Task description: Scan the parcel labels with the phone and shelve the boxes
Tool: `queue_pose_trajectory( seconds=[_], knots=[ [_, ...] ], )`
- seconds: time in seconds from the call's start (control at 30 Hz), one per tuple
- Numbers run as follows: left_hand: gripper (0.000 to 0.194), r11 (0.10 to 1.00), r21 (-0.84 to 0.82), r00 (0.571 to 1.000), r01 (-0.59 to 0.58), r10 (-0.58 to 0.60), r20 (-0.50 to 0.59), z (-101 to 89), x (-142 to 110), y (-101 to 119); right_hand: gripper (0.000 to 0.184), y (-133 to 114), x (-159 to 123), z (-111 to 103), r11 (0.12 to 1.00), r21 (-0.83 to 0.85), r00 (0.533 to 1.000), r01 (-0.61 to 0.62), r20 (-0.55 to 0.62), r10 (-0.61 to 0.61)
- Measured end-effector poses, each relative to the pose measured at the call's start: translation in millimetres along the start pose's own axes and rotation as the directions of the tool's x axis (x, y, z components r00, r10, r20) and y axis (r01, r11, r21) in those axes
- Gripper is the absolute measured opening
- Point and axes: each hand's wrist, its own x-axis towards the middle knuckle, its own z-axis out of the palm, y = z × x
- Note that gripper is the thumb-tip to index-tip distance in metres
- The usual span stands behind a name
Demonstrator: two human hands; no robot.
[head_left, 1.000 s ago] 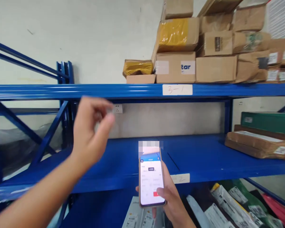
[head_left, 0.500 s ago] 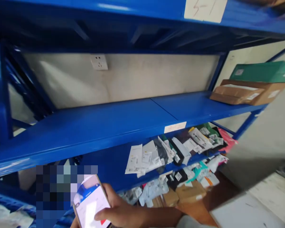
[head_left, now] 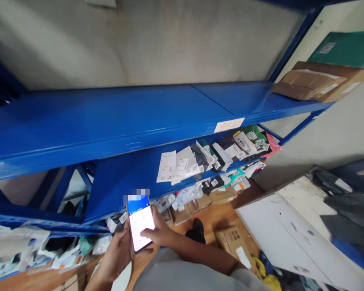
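A smartphone (head_left: 140,221) with a lit white screen is held low in front of my body. My left hand (head_left: 117,252) cups it from the left and below, fingers wrapped round its edge. My right hand (head_left: 158,231) holds its right side, with the thumb lying on the screen. Behind the phone stands a blue metal rack; its wide middle shelf (head_left: 115,117) is bare on the left.
Several labelled parcel bags (head_left: 200,159) lie on the lower shelf. Brown and green boxes (head_left: 321,79) sit at the shelf's right end. Cardboard boxes (head_left: 230,238) rest on the floor, a white board (head_left: 285,238) lies to the right, and more bags (head_left: 24,246) fill the left rack.
The view has tilted down from the top shelf towards the floor. My left hand, raised in the air a second ago, has come down onto the phone.
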Motion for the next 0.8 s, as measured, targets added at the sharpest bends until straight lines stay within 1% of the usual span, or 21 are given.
queue_pose_trajectory(
  seconds=[0.07,0.13,0.23,0.3,0.4,0.5,0.63,0.73,0.8],
  knots=[
    [0.079,0.999,0.043,0.999,0.027,-0.028,0.027,2.1,2.1,0.5,0.052,1.8,-5.0,3.0,0.997,0.080,0.999,-0.022,-0.037,0.025],
    [0.079,0.998,0.053,0.998,0.034,-0.037,0.052,4.6,3.7,0.2,0.043,0.1,-7.5,5.1,0.989,0.138,0.994,-0.046,-0.088,0.059],
    [0.084,0.998,0.064,0.998,0.004,-0.008,0.058,11.5,4.6,-1.4,0.034,-5.4,-8.2,5.6,0.979,0.187,0.982,-0.082,-0.153,0.111],
    [0.086,0.995,0.092,0.998,-0.037,0.033,0.048,18.7,4.1,-2.4,0.031,-9.0,-8.7,4.8,0.972,0.213,0.974,-0.104,-0.173,0.143],
    [0.084,0.986,0.126,0.993,-0.109,0.103,0.056,29.8,2.9,-2.9,0.028,-12.0,-9.6,4.0,0.962,0.245,0.970,-0.122,-0.177,0.169],
    [0.077,0.975,0.136,0.982,-0.176,0.165,0.089,35.0,2.3,-3.2,0.030,-10.8,-8.5,5.8,0.955,0.271,0.968,-0.124,-0.177,0.176],
    [0.070,0.963,0.126,0.967,-0.237,0.222,0.124,32.4,1.1,-4.1,0.033,-5.7,-5.9,11.0,0.956,0.268,0.969,-0.124,-0.176,0.175],
    [0.069,0.959,0.116,0.960,-0.258,0.241,0.142,29.2,-1.0,-4.2,0.033,-3.7,-6.6,12.2,0.961,0.251,0.972,-0.116,-0.170,0.161],
    [0.068,0.958,0.118,0.959,-0.262,0.245,0.139,27.5,-2.7,-3.6,0.032,-3.8,-8.0,10.9,0.962,0.250,0.979,-0.107,-0.144,0.146]
  ],
)
